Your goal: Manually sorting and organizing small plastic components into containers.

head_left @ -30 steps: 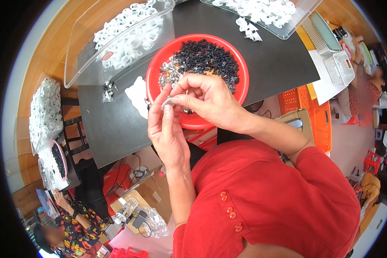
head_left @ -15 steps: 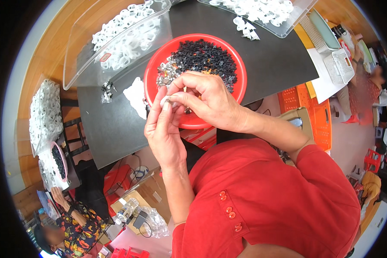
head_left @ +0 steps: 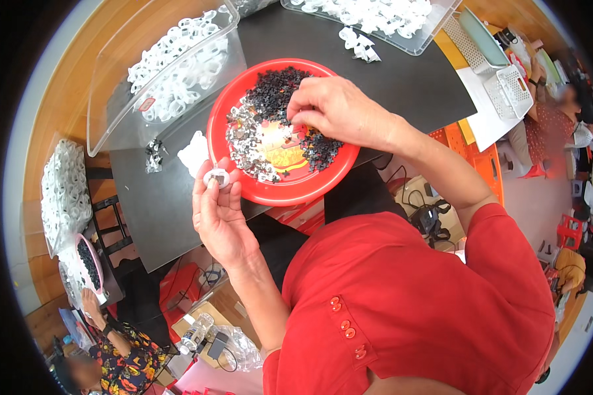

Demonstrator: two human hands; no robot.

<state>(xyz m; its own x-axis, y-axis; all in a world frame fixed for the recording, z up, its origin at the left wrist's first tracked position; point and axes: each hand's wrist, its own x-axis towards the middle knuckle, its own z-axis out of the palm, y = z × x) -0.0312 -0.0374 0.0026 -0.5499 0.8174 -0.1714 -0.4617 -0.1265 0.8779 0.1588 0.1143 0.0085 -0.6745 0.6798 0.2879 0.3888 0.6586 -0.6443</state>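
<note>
My left hand point(head_left: 223, 214) is closed in a pinch on a small white plastic ring point(head_left: 221, 174), which has a darker bit in its middle. It is beside the left rim of a round red tray point(head_left: 217, 125). Inside the tray my right hand point(head_left: 346, 112) reaches over a heap of small black parts point(head_left: 277, 91), its thumb and fingers drawn together. Whatever sits between those fingertips is hidden. Small shiny metal parts point(head_left: 242, 135) lie on the tray's left side.
A clear bin point(head_left: 99, 125) of white rings stands at the back left; another clear tub point(head_left: 415, 46) holds more at the back right. Loose white pieces point(head_left: 359, 46) and a white cloth-like item point(head_left: 192, 155) lie on the dark table point(head_left: 151, 227). Another person point(head_left: 122, 352) sits at lower left.
My right hand has left the white ring and moved right onto the black parts. My left hand, still with the ring, has shifted left and down. The tray's middle now shows.
</note>
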